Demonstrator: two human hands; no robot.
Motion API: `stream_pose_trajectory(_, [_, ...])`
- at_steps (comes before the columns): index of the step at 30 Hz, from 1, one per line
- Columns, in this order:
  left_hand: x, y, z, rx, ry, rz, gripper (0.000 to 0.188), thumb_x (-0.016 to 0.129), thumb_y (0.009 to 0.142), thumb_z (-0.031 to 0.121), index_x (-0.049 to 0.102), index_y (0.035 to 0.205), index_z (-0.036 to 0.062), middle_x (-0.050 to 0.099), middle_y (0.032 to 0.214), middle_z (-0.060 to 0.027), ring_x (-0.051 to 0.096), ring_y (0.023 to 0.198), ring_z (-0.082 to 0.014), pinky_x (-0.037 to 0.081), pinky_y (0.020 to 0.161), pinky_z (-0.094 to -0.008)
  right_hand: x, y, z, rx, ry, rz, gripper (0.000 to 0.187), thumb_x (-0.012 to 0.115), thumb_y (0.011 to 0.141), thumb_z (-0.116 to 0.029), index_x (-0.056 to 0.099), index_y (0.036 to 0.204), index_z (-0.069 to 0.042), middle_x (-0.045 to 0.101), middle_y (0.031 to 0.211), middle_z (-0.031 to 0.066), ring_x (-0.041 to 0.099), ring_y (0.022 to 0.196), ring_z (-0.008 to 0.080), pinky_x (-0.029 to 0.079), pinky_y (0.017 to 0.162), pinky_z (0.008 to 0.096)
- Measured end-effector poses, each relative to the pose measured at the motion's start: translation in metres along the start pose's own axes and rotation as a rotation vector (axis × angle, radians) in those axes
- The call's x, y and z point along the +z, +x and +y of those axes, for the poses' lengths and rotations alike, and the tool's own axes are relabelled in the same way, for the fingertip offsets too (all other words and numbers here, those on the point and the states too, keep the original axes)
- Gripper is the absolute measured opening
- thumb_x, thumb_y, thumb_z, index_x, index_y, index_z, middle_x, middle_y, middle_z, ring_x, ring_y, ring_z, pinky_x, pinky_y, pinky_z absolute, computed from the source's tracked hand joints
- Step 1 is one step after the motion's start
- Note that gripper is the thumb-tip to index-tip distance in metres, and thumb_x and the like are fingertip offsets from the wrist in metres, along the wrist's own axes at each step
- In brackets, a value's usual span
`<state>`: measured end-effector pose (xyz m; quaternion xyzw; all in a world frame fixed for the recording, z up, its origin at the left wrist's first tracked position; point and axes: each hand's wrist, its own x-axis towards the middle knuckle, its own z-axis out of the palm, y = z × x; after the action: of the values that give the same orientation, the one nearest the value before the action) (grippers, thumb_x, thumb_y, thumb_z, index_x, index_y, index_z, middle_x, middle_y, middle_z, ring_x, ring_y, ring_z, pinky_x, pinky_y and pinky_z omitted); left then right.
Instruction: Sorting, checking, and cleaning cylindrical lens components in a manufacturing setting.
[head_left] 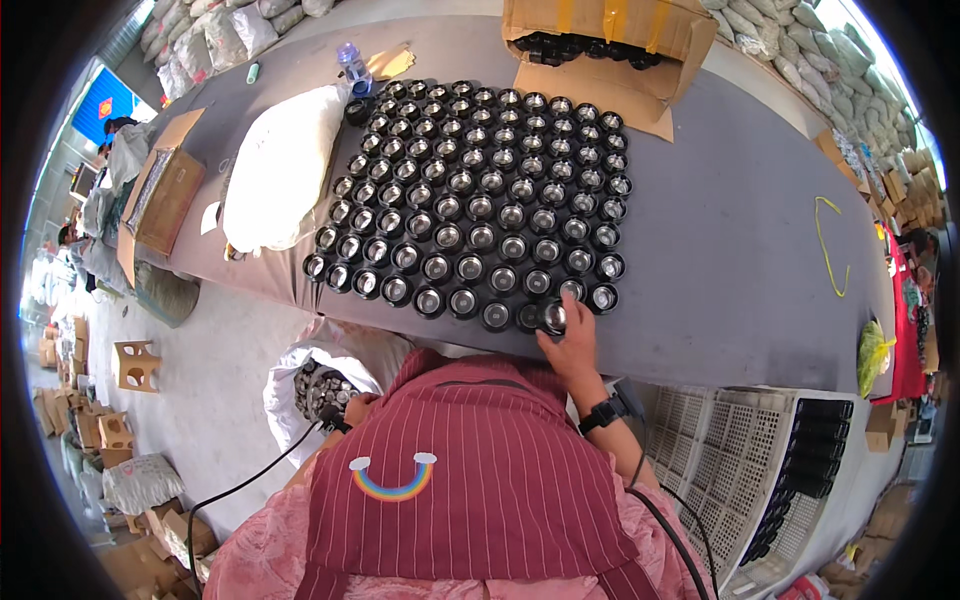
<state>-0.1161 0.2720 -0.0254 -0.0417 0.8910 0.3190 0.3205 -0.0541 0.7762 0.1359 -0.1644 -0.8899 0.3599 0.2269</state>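
Rows of black round cups (448, 237) with shiny metal insides cover the middle of the grey table. At the front right of these rows, my right hand (572, 345) has its fingers closed round a silver-centred round piece (553, 317), tilted beside a black cup. My left hand (361, 408) is low by the mouth of a white sack (283, 385). Its fingers look curled, and what they hold, if anything, is hidden. Inside the sack lie many small round metal pieces (322, 388).
Behind the rows stands an open cardboard box (607, 22) with black parts inside. A white bag (283, 170) and a clear bottle (352, 68) lie left of them. Below the table's right side are white perforated crates (715, 455); a yellow strap (826, 245) lies far right.
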Motion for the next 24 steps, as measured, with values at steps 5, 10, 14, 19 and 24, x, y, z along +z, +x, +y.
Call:
stream_pose_trajectory(5, [-0.012, 0.015, -0.004, 0.098, 0.038, -0.060, 0.042, 0.067, 0.081, 0.040, 0.072, 0.106, 0.0059, 0.072, 0.095, -0.0160, 0.070, 0.088, -0.0244, 0.053, 0.080, -0.0350, 0.033, 0.004, -0.004, 0.129, -0.084, -0.297, 0.091, 0.080, 0.067, -0.013, 0.037, 0.147, -0.025, 0.050, 0.125, 0.0218, 0.051, 0.115, 0.0402, 0.045, 0.097, 0.0464])
stream_pose_trajectory(10, [-0.034, 0.015, -0.012, 0.168, 0.086, -0.078, 0.044, 0.066, 0.080, 0.044, 0.072, 0.105, 0.0071, 0.072, 0.096, -0.0159, 0.070, 0.090, -0.0271, 0.053, 0.080, -0.0370, 0.038, 0.000, -0.003, 0.114, -0.050, -0.208, 0.092, 0.080, 0.066, -0.007, 0.037, 0.146, -0.024, 0.048, 0.128, 0.0220, 0.050, 0.117, 0.0409, 0.046, 0.098, 0.0460])
stream_pose_trajectory(14, [-0.062, -0.007, 0.012, 0.111, 0.093, 0.033, 0.044, 0.067, 0.080, 0.045, 0.073, 0.105, 0.0083, 0.072, 0.098, -0.0143, 0.070, 0.090, -0.0280, 0.053, 0.080, -0.0371, 0.038, -0.001, -0.019, 0.135, -0.080, -0.094, 0.094, 0.081, 0.065, -0.010, 0.036, 0.147, -0.019, 0.047, 0.127, 0.0215, 0.051, 0.116, 0.0401, 0.047, 0.096, 0.0454])
stream_pose_trajectory(19, [-0.068, -0.002, -0.008, 0.064, 0.050, 0.050, 0.042, 0.068, 0.080, 0.043, 0.073, 0.102, 0.0077, 0.073, 0.096, -0.0136, 0.070, 0.088, -0.0268, 0.053, 0.079, -0.0360, 0.054, 0.011, -0.066, 0.024, -0.031, -0.056, 0.093, 0.080, 0.065, -0.012, 0.036, 0.147, -0.021, 0.049, 0.125, 0.0229, 0.054, 0.112, 0.0406, 0.049, 0.093, 0.0450])
stream_pose_trajectory(24, [-0.086, 0.007, 0.000, 0.056, 0.072, 0.018, 0.040, 0.070, 0.079, 0.040, 0.073, 0.099, 0.0053, 0.073, 0.092, -0.0158, 0.071, 0.086, -0.0259, 0.054, 0.077, -0.0363, 0.078, 0.006, -0.056, 0.074, -0.101, -0.245, 0.098, 0.081, 0.065, -0.018, 0.032, 0.150, -0.023, 0.049, 0.124, 0.0269, 0.048, 0.119, 0.0411, 0.043, 0.098, 0.0498])
